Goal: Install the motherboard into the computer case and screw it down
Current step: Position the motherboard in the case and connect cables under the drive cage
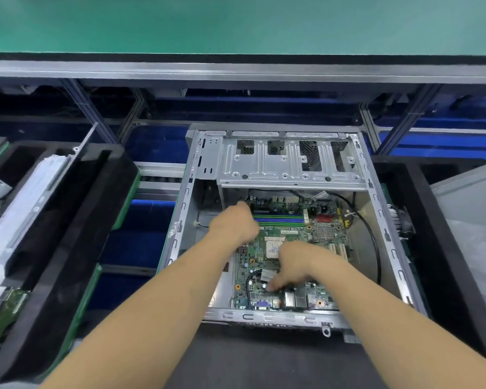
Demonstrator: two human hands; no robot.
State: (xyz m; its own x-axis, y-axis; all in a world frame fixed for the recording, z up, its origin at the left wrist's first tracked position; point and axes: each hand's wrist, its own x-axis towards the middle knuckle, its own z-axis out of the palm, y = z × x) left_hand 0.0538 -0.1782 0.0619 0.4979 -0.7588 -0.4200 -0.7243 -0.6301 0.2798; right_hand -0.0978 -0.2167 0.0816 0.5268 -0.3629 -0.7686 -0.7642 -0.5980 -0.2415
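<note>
Seating motherboard point(288, 242) in case point(382, 209), left grip point(235, 224) curled, right grip point(292, 265) pressing its near edge; next, aligning screw holes.

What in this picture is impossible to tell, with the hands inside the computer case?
Head view:
- Motherboard left edge: covered by the left hand.
- Fingertips of the right hand: blurred, so a held screw cannot be confirmed.
- Seated screws: too small to see.
- Computer case far interior: hidden under its drive tray.
</note>
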